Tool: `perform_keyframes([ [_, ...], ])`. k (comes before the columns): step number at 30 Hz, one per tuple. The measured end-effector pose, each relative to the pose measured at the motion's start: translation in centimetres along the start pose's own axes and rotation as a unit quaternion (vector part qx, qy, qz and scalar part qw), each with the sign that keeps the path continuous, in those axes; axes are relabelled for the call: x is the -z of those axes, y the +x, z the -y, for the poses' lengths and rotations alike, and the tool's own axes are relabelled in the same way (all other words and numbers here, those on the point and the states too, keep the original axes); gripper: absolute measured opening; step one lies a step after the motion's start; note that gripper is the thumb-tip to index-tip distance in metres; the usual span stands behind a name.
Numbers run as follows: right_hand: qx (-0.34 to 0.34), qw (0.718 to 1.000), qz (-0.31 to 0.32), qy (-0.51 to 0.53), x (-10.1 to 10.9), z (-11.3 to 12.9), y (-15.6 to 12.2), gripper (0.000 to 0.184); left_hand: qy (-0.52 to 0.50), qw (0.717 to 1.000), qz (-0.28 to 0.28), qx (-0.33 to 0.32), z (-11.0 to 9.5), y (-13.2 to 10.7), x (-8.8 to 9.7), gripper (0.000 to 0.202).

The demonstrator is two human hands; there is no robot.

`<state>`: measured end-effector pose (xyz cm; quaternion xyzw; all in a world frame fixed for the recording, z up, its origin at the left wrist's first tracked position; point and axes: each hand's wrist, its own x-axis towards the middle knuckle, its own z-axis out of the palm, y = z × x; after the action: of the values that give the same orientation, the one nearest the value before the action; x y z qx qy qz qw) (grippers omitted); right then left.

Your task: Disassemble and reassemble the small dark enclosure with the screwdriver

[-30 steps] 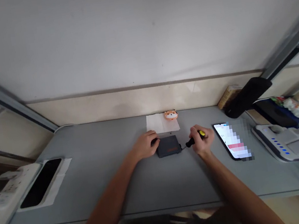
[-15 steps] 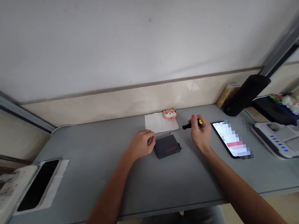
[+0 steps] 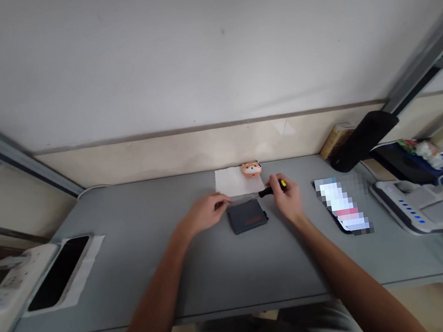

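A black screwdriver (image 3: 266,191) with a yellow-tipped handle lies nearly level in my right hand (image 3: 288,199), whose fingers are wrapped round the handle. Its thin shaft points left, over the back edge of a flat dark grey box (image 3: 247,216) with red marking. My left hand (image 3: 206,213) is at the left back corner of that box, thumb and fingertips pinched together. Whatever is between those fingertips is too small to name. Behind both hands, a white sheet of paper (image 3: 230,180) lies against the wall, with an orange animal-face case (image 3: 251,169) on its right part.
On the right are a lit phone (image 3: 344,208), a white power strip (image 3: 413,206) with cables, and a black cylinder (image 3: 364,140) leaning by a small box (image 3: 334,141). A dark phone (image 3: 59,273) and another power strip (image 3: 16,277) lie at the left edge of the grey table (image 3: 133,247).
My right hand has moved left with the screwdriver, bringing its shaft over the grey box's back edge. The left hand's fingers have stretched toward the shaft. The box has stayed in place.
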<state>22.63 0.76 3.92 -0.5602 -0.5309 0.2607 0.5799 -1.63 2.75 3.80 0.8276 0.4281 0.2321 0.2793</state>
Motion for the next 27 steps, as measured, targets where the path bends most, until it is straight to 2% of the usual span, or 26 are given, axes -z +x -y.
perform_keyframes([
  [3, -0.012, 1.000, -0.003, 0.000, -0.2, 0.0, -0.1, 0.055, -0.015, 1.000, 0.011, 0.024, -1.2, -0.2, -0.8, 0.027],
  [7, -0.027, 0.999, -0.044, -0.004, 0.0, -0.3, 0.3, 0.057, 0.008, 0.998, 0.055, 0.027, -1.7, -0.4, -1.7, 0.035],
  [11, -0.046, 0.996, -0.077, -0.008, 0.2, -0.8, 0.8, 0.059, -0.018, 0.989, 0.142, 0.039, -1.0, -0.4, -1.0, 0.035],
  [13, -0.050, 0.996, -0.079, -0.008, 0.2, -0.8, 0.8, 0.059, -0.038, 0.987, 0.152, 0.033, -0.4, -0.2, -0.4, 0.036],
  [17, -0.037, 0.997, -0.066, -0.014, 0.4, -0.4, 0.6, 0.056, -0.071, 0.989, 0.125, 0.022, 0.5, 0.3, 0.2, 0.039],
  [22, -0.005, 0.997, -0.078, -0.024, 0.7, 0.3, 0.3, 0.053, -0.085, 0.995, 0.051, 0.027, 0.8, 0.7, -0.7, 0.043],
  [27, 0.025, 1.000, 0.006, -0.003, -0.2, 0.2, -0.2, 0.051, -0.085, 0.996, 0.029, 0.028, 0.4, 0.9, -1.4, 0.045],
])
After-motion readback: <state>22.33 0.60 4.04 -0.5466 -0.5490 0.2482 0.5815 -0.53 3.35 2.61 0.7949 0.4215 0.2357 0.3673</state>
